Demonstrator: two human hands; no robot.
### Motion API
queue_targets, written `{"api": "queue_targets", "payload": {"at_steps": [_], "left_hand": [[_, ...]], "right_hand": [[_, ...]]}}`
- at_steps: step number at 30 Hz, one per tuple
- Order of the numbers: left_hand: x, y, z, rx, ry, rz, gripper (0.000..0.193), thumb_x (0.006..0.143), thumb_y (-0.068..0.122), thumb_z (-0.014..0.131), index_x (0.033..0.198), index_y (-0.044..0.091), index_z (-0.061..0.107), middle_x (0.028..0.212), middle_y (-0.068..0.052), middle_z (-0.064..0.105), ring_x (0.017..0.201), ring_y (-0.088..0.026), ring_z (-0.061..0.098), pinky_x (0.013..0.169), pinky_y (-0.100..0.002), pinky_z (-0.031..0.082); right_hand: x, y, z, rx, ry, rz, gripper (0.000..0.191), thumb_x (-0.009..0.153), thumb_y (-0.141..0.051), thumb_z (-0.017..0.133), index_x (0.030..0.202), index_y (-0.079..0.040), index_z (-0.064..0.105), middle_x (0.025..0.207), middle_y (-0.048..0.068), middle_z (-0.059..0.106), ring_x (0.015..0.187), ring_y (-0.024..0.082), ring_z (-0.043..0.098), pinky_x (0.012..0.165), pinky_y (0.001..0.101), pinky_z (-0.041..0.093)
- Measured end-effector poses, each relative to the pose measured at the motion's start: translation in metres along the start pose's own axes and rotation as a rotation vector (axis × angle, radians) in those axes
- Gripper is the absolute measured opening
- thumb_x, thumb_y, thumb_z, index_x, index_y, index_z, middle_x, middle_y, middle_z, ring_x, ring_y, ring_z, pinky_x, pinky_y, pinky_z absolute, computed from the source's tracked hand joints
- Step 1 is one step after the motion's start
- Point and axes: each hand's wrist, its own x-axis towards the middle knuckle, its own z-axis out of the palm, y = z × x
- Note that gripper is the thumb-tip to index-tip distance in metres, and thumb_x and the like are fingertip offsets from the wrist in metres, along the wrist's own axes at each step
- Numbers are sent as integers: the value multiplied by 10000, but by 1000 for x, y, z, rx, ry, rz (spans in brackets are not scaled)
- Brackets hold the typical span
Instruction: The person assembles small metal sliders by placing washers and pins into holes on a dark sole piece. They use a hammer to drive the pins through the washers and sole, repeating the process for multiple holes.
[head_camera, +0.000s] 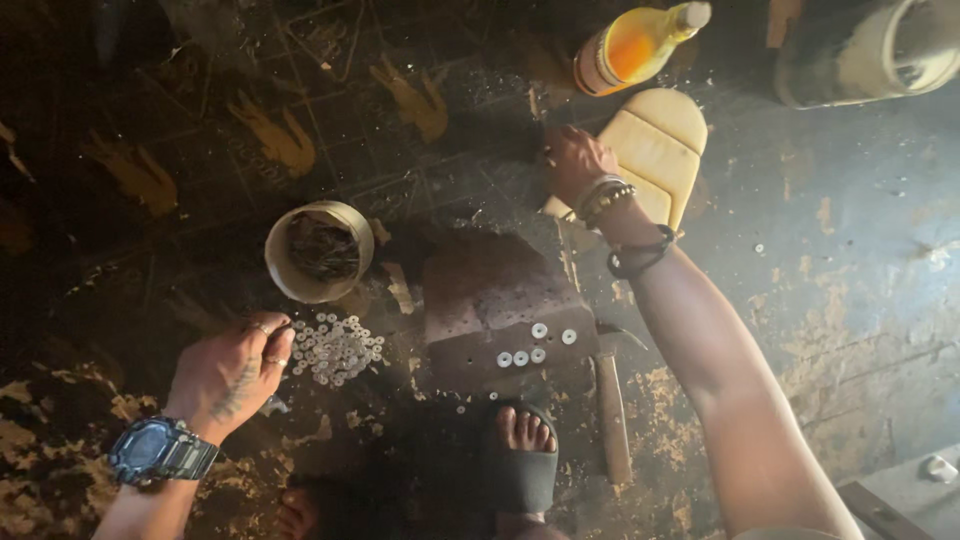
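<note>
Dozens of small white washers (335, 350) lie heaped on the floor (860, 300), at three o'clock of the left hand (232, 368), whose fingers pinch together at them. They look light, stiff, slippery; best pinched by the rim. The right hand (575, 160) rests loosely curled at twelve o'clock.

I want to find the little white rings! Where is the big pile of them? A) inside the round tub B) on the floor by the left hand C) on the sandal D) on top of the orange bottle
B: the pile of white rings lies on the floor right beside the left hand, below the round tub.
</note>
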Motion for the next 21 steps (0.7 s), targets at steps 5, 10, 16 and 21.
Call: {"api": "queue_targets", "payload": {"at_steps": [5, 10, 16, 21], "left_hand": [[5, 10, -7, -145, -99, -16, 219, 976, 304, 579, 994, 135, 718, 835, -106, 743, 653, -279, 699, 602, -391, 568], [6, 12, -27, -296, -80, 20, 180, 1011, 195, 520, 1109, 113, 646, 851, -96, 710, 689, -268, 668, 609, -388, 573], [19, 50, -52, -99, 261, 326, 173, 967, 90, 641, 1136, 101, 679, 953, -112, 723, 827, -302, 696, 699, -420, 575], [18, 100, -82, -404, 303, 359, 161, 1004, 34, 630, 1153, 80, 668, 1089, -107, 762, 942, -236, 753, 741, -331, 621]], "right_hand": [[-5, -29, -48, 216, 37, 105, 364, 896, -109, 640, 1252, -34, 623, 1135, 207, 704, 1028, 373, 682, 835, 488, 559], [-123, -93, -155, 582, 316, 188, 123, 900, -86, 712, 1018, -91, 747, 958, 50, 773, 862, 183, 734, 783, 362, 554], [-181, -126, -186, 349, 243, -284, 178, 763, -87, 814, 931, -117, 764, 928, 15, 739, 912, 221, 712, 874, 375, 505], [-170, -123, -179, 352, 295, -298, 208, 823, -108, 824, 1027, -104, 780, 960, 56, 681, 922, 280, 669, 854, 375, 519]]}}
